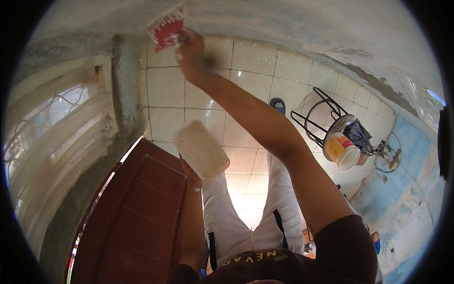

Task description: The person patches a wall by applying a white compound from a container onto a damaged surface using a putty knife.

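Observation:
Stretched up to the far wall, my right hand (191, 53) is closed round a red putty knife (166, 33) smeared with white filler. Its wide edge is against or very near the wall; which one I cannot tell. Lower down, my left hand (190, 174) grips a pale rectangular tub (201, 149) from beneath. Whitish paste seems to fill the tub. Most of the left fingers are hidden under it, with some fingertips showing at its right edge.
A brown panelled door (142, 213) stands close on my left, beside a louvred window (61, 113). On the right, a black-legged stool (321, 113) carries a yellow and white bucket (343, 151) and a black plastic bag (357, 135). Cream tiles (165, 87) cover the floor.

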`<action>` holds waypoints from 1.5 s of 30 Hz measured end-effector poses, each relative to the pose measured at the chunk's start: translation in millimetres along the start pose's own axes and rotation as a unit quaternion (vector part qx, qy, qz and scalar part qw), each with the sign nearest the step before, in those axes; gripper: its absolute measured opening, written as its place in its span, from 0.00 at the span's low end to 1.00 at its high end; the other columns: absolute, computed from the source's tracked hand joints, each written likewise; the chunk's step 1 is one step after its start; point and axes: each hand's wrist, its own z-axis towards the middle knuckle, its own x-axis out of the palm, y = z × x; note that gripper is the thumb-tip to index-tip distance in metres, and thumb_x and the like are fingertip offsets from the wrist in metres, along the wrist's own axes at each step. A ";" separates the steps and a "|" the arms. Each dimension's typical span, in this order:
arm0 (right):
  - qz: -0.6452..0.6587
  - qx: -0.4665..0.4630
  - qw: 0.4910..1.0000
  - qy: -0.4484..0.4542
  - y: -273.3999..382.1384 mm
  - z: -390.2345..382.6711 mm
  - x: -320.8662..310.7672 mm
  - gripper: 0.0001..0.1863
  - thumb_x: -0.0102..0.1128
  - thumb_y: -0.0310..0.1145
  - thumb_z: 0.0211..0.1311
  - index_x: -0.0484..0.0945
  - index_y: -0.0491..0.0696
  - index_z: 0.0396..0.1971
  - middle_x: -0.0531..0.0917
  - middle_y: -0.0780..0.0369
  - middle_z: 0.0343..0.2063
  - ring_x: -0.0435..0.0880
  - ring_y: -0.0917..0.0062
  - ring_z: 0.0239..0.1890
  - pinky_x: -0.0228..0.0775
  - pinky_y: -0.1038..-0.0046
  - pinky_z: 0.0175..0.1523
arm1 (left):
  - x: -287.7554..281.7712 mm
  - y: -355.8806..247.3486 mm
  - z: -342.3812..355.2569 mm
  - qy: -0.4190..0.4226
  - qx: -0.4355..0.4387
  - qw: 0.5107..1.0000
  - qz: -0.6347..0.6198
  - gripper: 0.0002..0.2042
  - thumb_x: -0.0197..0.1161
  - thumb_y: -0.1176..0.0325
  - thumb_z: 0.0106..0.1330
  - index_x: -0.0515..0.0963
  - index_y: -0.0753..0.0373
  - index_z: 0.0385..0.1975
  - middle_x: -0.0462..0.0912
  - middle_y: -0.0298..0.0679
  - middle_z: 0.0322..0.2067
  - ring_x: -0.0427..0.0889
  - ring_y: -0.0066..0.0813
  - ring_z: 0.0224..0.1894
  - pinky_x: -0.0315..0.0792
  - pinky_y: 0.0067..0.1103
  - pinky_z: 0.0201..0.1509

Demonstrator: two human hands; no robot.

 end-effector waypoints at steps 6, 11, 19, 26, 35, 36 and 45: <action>0.221 0.203 0.932 -0.204 -96.0 68.8 -205.5 0.12 0.50 0.41 0.67 0.75 0.55 0.45 0.80 0.68 0.41 0.78 0.77 0.43 0.71 0.74 0.40 | 6.5 -11.0 -3.3 0.022 -0.020 1.000 -0.001 0.36 0.42 0.35 0.67 0.59 0.55 0.67 0.67 0.42 0.62 0.71 0.46 0.61 0.68 0.47 0.62; 0.075 0.069 0.950 -0.296 -67.0 119.9 -471.1 0.14 0.43 0.34 0.68 0.71 0.55 0.51 0.78 0.67 0.50 0.78 0.73 0.53 0.73 0.71 0.44 | 20.3 -2.7 16.0 0.058 -0.055 0.995 -0.058 0.37 0.42 0.34 0.67 0.59 0.55 0.67 0.66 0.43 0.64 0.69 0.50 0.62 0.66 0.51 0.62; 0.103 -0.122 0.961 -0.225 51.5 91.8 -264.1 0.07 0.54 0.22 0.63 0.74 0.38 0.40 0.81 0.56 0.34 0.83 0.73 0.35 0.81 0.71 0.43 | -0.7 -18.8 1.4 0.041 -0.053 0.997 -0.043 0.36 0.43 0.35 0.66 0.59 0.54 0.67 0.66 0.42 0.63 0.67 0.46 0.64 0.65 0.49 0.63; 0.156 -0.147 0.965 -0.154 111.3 8.5 -55.1 0.06 0.50 0.23 0.66 0.75 0.39 0.32 0.77 0.64 0.27 0.71 0.83 0.28 0.62 0.79 0.30 | 22.2 -21.4 -10.7 0.097 -0.033 0.994 -0.032 0.39 0.44 0.34 0.64 0.56 0.52 0.70 0.61 0.41 0.67 0.59 0.43 0.69 0.57 0.51 0.68; 0.102 0.171 0.976 -0.085 9.1 -34.2 -185.5 0.11 0.56 0.39 0.65 0.74 0.54 0.45 0.80 0.68 0.40 0.78 0.79 0.38 0.70 0.68 0.46 | 45.3 -13.7 -18.6 0.126 -0.014 0.992 -0.020 0.43 0.47 0.32 0.61 0.53 0.53 0.71 0.56 0.41 0.70 0.57 0.44 0.70 0.54 0.50 0.70; 0.078 0.240 0.963 -0.094 -10.6 -25.8 -213.2 0.08 0.54 0.43 0.66 0.74 0.56 0.39 0.78 0.70 0.34 0.75 0.80 0.37 0.69 0.66 0.47 | 33.0 -8.6 -15.3 0.122 0.002 0.992 -0.017 0.42 0.48 0.33 0.61 0.53 0.54 0.71 0.56 0.41 0.70 0.57 0.44 0.70 0.53 0.50 0.70; 0.183 0.254 0.926 -0.211 -140.4 50.9 -260.9 0.07 0.46 0.34 0.70 0.73 0.50 0.38 0.77 0.62 0.36 0.76 0.72 0.40 0.76 0.67 0.50 | -41.7 19.1 -2.3 -0.032 -0.018 0.983 -0.177 0.32 0.45 0.38 0.68 0.68 0.58 0.60 0.73 0.40 0.57 0.75 0.42 0.55 0.73 0.39 0.56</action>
